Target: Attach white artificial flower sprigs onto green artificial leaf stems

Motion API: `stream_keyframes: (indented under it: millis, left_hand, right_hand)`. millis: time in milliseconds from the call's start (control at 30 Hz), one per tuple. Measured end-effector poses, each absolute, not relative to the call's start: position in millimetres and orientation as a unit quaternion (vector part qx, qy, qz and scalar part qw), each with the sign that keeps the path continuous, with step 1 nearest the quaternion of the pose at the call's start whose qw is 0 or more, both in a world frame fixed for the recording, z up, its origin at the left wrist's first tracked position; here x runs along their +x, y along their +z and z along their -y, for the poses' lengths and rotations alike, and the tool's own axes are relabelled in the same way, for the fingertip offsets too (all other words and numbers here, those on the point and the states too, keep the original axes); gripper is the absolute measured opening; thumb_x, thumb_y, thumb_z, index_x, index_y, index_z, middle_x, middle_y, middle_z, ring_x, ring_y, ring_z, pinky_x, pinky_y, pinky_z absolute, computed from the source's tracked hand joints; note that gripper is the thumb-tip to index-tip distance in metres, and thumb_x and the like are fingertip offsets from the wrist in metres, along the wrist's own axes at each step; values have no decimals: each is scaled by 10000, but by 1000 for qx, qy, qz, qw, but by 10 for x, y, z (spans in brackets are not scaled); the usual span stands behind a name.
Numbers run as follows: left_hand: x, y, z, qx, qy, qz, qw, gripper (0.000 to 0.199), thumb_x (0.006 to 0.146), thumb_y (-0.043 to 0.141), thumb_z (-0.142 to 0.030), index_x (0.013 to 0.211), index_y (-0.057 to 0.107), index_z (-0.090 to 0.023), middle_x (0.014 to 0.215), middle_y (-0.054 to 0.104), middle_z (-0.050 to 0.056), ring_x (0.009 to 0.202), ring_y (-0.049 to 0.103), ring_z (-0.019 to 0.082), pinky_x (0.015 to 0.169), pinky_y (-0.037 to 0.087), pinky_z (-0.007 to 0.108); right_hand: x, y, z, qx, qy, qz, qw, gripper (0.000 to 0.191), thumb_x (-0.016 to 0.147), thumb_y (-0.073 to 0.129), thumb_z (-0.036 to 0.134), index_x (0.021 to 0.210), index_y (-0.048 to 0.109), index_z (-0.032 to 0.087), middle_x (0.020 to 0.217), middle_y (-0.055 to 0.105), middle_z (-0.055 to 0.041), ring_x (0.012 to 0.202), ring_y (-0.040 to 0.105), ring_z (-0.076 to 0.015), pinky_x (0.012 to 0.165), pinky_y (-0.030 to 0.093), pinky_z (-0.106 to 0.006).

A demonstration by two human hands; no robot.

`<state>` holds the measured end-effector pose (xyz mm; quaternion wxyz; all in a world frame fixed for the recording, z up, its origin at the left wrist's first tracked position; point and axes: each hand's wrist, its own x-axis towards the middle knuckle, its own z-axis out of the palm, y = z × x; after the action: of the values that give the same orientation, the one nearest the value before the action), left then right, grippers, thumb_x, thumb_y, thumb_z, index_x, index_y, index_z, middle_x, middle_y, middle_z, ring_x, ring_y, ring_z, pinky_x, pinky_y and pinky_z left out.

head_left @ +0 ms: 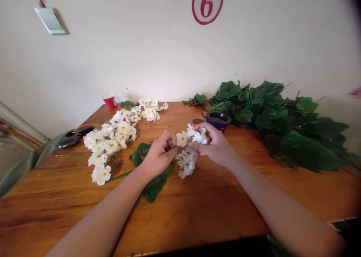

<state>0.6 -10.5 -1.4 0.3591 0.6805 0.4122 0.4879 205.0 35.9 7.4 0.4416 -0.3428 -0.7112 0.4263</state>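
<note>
Near the middle of the wooden table, both hands are closed on one bunch of white artificial flowers (187, 161). My left hand (160, 153) pinches the stem end at the bunch's left side. Thumb and fingers of my right hand (213, 144) grip the upper right blossoms. Some of the bunch hangs down between the hands. Under my left wrist lies a green leaf piece (153, 187), partly hidden by the hand and forearm. More white flowers (109, 146) with yellow centres lie in a pile to the left.
A dark blue pot-like container (218, 120) stands behind my right hand. Green leaves (270, 110) are heaped along the table's right side. At the back left is a red paper cup (109, 102); black-handled scissors (70, 139) lie at the left edge of the table (197, 212).
</note>
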Motion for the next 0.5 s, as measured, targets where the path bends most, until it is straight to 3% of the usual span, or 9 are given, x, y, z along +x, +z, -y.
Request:
stream_keyframes:
  millis: [233,500]
  left_hand:
    - [-16,-3,58,713,449,-440,309,191,848,592,-212,791,409,-210,677,418,-66,610,390,99,598,314,233]
    - [54,-129,38,709,457,-482,235,216,780,557,-105,743,374,-214,644,364,-66,584,331,110,589,280,238]
  right_hand:
    - [1969,21,-306,-392,348,696,491,315,702,776,319,940,588,234,762,544,41,621,483,-122,569,411,-245]
    - [1910,-80,-297,-399,410,655,493,352,682,787,377,908,561,228,724,561,38,604,543,-143,537,461,-262]
